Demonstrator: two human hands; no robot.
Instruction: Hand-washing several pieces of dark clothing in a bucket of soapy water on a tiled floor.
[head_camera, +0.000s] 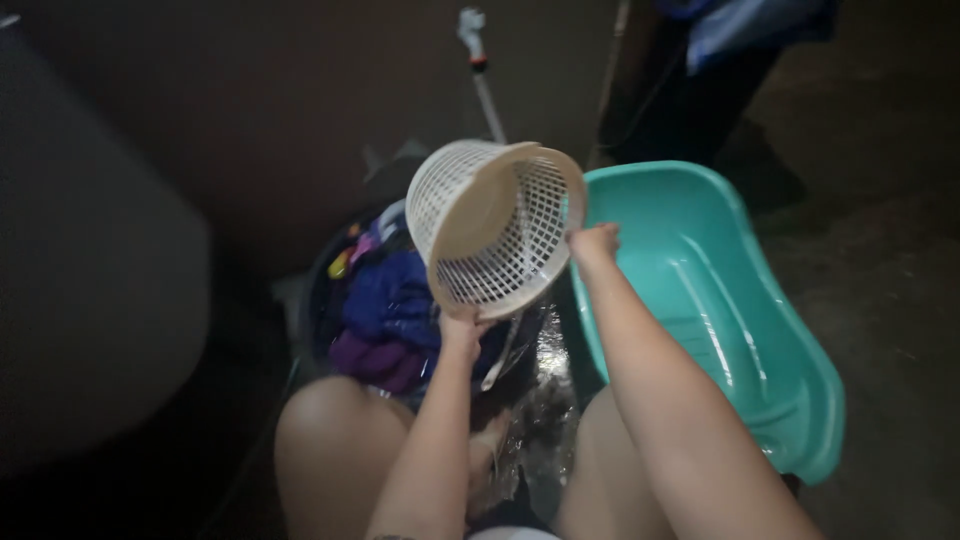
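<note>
I hold a white lattice plastic basket tipped on its side, its open mouth facing me, with nothing visible inside. My left hand grips the rim at the bottom. My right hand grips the rim on the right side. Water runs from the basket down onto the wet floor between my knees. Just behind and left of the basket lies a heap of blue and purple clothes in a dark tub.
A teal plastic basin with a little water stands to the right. A white hose or pipe leans against the dark wall behind. A large dark container fills the left side. My bare knees sit low in the frame.
</note>
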